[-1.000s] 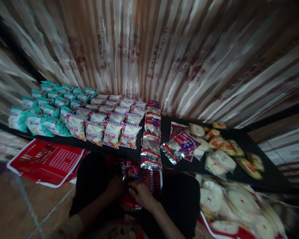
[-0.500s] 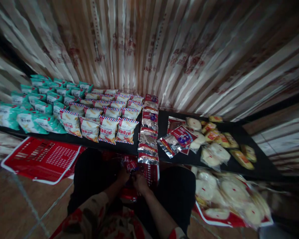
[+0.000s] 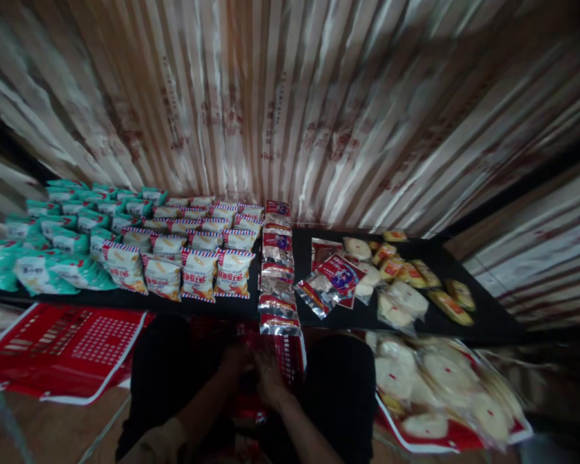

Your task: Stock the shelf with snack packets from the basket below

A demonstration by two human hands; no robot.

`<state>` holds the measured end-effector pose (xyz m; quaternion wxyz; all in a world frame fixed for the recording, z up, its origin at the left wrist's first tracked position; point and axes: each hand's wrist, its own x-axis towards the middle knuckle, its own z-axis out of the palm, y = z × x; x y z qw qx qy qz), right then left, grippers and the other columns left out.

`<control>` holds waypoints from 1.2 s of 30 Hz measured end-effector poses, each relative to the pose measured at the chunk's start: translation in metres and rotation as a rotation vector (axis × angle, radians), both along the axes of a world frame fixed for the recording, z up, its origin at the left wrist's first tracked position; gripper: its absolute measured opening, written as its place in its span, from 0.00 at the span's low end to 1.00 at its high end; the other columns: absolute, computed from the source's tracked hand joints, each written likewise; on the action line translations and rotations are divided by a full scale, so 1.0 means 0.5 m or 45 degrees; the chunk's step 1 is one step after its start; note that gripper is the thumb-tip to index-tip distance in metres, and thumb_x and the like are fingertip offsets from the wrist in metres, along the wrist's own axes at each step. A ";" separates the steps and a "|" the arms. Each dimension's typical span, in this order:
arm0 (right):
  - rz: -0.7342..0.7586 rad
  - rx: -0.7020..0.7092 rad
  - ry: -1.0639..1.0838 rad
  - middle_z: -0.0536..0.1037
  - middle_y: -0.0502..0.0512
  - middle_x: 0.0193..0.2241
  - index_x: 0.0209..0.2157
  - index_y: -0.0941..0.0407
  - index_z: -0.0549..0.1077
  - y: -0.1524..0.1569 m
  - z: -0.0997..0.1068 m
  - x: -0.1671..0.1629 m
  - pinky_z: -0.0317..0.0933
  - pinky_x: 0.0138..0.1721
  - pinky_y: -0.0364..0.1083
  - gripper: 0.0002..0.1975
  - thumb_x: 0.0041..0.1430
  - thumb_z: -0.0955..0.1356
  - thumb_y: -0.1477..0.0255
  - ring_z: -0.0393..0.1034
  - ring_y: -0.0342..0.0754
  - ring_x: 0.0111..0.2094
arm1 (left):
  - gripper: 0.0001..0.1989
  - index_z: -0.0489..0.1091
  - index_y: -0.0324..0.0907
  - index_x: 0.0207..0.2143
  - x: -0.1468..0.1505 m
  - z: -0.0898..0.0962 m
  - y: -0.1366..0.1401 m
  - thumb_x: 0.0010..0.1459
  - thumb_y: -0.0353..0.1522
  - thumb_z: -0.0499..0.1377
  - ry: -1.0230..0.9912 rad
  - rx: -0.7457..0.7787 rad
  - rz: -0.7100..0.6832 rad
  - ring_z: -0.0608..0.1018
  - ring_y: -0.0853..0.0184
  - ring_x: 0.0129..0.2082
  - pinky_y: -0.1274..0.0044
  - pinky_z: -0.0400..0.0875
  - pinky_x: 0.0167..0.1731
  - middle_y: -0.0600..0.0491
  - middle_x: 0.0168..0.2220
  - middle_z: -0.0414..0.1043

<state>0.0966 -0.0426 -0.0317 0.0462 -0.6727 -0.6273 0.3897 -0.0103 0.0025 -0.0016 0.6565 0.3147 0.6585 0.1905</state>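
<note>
Between my knees, low in the shadow, my left hand (image 3: pixel 236 358) and my right hand (image 3: pixel 267 375) are close together over red packaging. Blur and darkness hide the fingers, and I cannot make out whether they hold anything. A red bag with white print (image 3: pixel 288 354) lies just right of my right hand. Directly ahead, a column of overlapping red and silver snack packets (image 3: pixel 277 283) runs from the back of the black bench to its front edge. Beside it on the right, loose red and purple packets (image 3: pixel 336 278) lie flat, partly overlapping.
White and orange snack bags (image 3: pixel 199 270) stand in rows on the black bench (image 3: pixel 241 308), with teal bags (image 3: pixel 46 269) farther left. Rightward are yellow packets (image 3: pixel 410 275) and round white wrapped discs (image 3: pixel 401 304). Red bags (image 3: pixel 72 348) lie below. A pleated curtain (image 3: pixel 251 116) hangs behind.
The view has tilted upward and shifted slightly right, so the bench sits lower and more to the left. My hands stay together between my knees, now darker and more blurred.
</note>
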 end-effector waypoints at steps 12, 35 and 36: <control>-0.296 0.370 0.703 0.79 0.53 0.40 0.40 0.50 0.78 -0.019 0.043 0.013 0.63 0.49 0.51 0.20 0.48 0.62 0.79 0.73 0.52 0.44 | 0.08 0.68 0.39 0.21 -0.096 0.125 -0.078 0.41 0.34 0.64 -0.551 0.080 0.252 0.77 0.65 0.28 0.76 0.72 0.29 0.53 0.23 0.73; -0.795 0.298 1.365 0.79 0.56 0.37 0.45 0.54 0.67 -0.024 0.289 0.054 0.67 0.39 0.51 0.25 0.50 0.70 0.55 0.74 0.53 0.36 | 0.19 0.68 0.41 0.28 -0.038 0.255 -0.070 0.42 0.47 0.62 -0.363 0.486 0.006 0.77 0.63 0.31 0.76 0.69 0.32 0.53 0.26 0.74; -0.801 0.282 1.392 0.79 0.56 0.37 0.46 0.54 0.67 -0.027 0.290 0.054 0.67 0.38 0.51 0.26 0.49 0.70 0.55 0.75 0.53 0.35 | 0.20 0.68 0.41 0.27 -0.034 0.252 -0.065 0.41 0.48 0.62 -0.345 0.496 0.013 0.76 0.63 0.30 0.76 0.68 0.31 0.54 0.24 0.74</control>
